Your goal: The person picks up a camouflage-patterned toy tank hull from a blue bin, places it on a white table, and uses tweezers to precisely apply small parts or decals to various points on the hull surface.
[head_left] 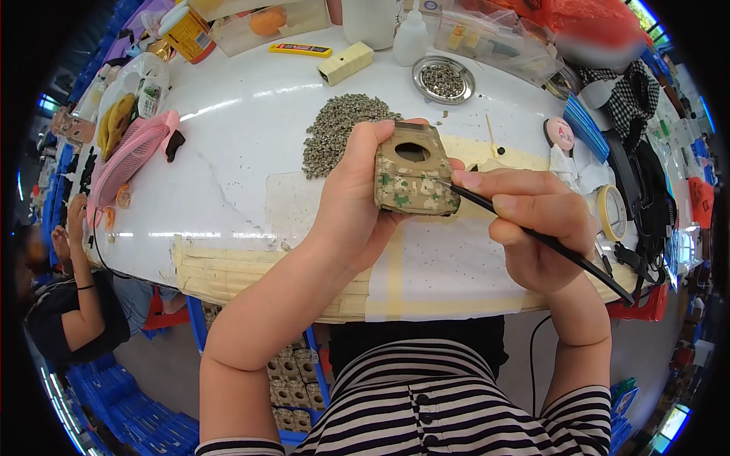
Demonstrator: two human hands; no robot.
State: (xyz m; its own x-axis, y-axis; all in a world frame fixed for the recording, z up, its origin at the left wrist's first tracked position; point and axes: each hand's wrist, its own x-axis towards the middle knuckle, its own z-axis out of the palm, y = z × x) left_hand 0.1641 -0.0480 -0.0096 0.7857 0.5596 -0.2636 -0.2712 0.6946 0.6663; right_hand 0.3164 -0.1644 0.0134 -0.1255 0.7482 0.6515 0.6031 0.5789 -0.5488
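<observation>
My left hand (353, 178) grips a camouflage-patterned housing (417, 186) above the table. It is a boxy shell with a large round hole in its upper face. In my right hand (544, 220) is a pair of slim black tweezers (559, 249), held like a pen, their tip at the right side of the housing. Whether the tip holds a small part is too small to tell. Just behind my left hand lies a heap of small metal parts (334, 133). A round metal dish (417, 78) with more of them stands farther back, to the right.
A yellow cutter (300, 50), a cream block (346, 63) and a white squeeze bottle (411, 38) lie or stand at the back. On the right is a tape roll (610, 213); on the left, a pink mesh item (133, 156). Another person (76, 304) sits at the left.
</observation>
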